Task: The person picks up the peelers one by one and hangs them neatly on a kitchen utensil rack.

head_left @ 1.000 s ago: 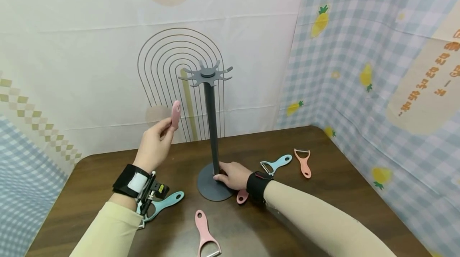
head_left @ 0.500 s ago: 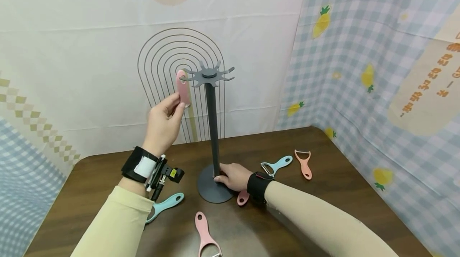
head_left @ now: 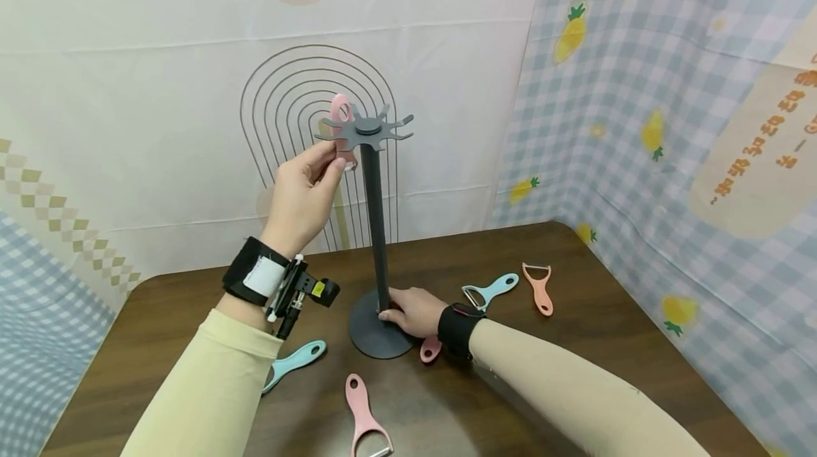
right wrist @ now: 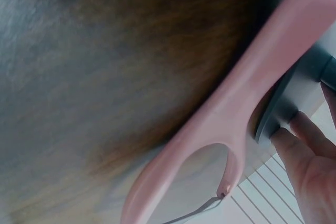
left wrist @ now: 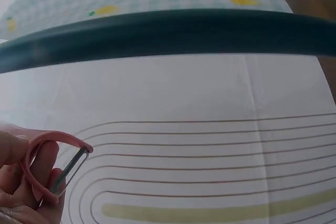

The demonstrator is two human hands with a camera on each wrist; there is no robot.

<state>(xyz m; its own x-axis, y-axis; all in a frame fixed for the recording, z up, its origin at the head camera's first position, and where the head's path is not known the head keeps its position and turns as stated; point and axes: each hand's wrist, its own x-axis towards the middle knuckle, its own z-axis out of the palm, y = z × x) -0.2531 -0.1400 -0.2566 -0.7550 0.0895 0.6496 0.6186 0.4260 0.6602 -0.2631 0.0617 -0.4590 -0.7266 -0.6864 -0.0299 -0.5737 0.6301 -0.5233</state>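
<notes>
In the head view my left hand (head_left: 305,194) pinches a pink peeler (head_left: 335,109) near its blade end, handle hole upward. The handle overlaps the grey hooks at the top of a tall utensil stand (head_left: 376,230). Seen from the left wrist, the same peeler's forked head (left wrist: 58,137) and metal blade lie against the fingers, below the dark pole (left wrist: 173,32). My right hand (head_left: 418,311) holds the stand low, where the pole meets its round base (head_left: 373,340). Beside that hand lies a second pink peeler (right wrist: 226,114), partly hidden by the wrist in the head view.
Right of the stand on the brown table (head_left: 485,400) lie a light blue peeler (head_left: 501,287) and an orange peeler (head_left: 540,294). Another pink peeler (head_left: 360,400) is in front. A turquoise peeler (head_left: 300,358) is partly covered by the left forearm. Cloth hangs behind the table.
My left hand has risen and moved right, bringing the pink peeler from beside the stand up to its hooks. My right hand stays at the base.
</notes>
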